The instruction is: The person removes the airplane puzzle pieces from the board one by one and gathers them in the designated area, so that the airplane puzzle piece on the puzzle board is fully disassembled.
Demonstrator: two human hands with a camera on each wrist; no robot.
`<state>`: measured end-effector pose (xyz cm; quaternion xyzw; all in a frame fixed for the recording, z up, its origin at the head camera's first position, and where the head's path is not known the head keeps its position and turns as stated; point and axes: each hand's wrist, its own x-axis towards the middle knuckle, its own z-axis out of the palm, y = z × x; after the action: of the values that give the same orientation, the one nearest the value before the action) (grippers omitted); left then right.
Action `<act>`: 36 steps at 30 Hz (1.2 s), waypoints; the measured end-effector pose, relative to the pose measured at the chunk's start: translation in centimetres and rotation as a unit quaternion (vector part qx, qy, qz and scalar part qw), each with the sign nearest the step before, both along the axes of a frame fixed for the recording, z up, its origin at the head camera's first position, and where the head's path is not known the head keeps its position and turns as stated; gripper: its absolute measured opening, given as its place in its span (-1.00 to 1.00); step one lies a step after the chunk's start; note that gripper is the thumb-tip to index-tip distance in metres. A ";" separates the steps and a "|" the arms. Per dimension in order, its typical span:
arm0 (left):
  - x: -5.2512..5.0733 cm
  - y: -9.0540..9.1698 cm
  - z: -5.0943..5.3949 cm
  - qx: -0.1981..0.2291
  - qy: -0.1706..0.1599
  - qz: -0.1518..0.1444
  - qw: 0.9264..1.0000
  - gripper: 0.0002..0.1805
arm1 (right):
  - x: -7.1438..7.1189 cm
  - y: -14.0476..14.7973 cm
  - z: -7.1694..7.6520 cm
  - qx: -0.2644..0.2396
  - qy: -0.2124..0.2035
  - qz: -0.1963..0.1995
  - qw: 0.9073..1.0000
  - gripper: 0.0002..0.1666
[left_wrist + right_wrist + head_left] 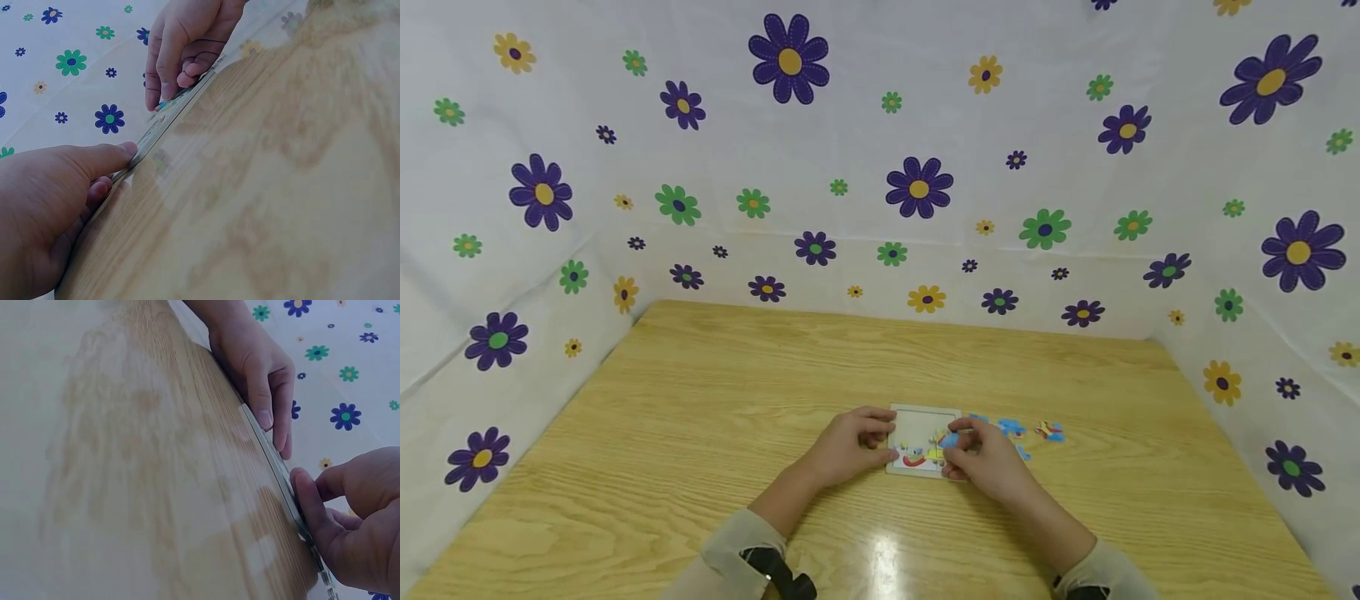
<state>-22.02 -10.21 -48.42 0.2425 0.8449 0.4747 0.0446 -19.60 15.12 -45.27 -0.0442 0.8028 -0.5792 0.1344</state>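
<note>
Puzzle tray (921, 423), pale and square, lies flat on the wooden worktop (715, 400) between both hands. Fitted pieces (913, 459) line its near edge; the upper left shows bare backing. The left hand (846, 448) grips the tray's left side, thumb and fingers bent. The right hand (988, 461) has bent fingers at the right side, touching a blue piece (950, 440); whether they pinch it, I cannot tell. Loose pieces (1012, 427) lie just beyond.
</note>
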 end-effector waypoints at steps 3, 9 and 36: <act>0.0 0.0 -0.1 -0.002 0.002 0.000 1.000 -0.58 | 0.2 -0.3 0.1 -0.007 -0.012 -0.025 1.000 -0.58; 0.0 0.0 -0.3 0.002 0.000 0.002 1.000 -0.58 | 0.6 -0.7 0.1 -0.011 -0.014 -0.043 0.999 -0.63; 0.0 0.1 0.1 0.007 -0.007 0.005 1.000 -0.57 | 0.6 -0.1 0.9 -0.055 -0.037 -0.036 0.997 -0.71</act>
<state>-21.99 -10.13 -48.28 0.2352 0.8424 0.4826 0.0464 -19.05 14.97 -44.40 -0.0012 0.7653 -0.6282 0.1403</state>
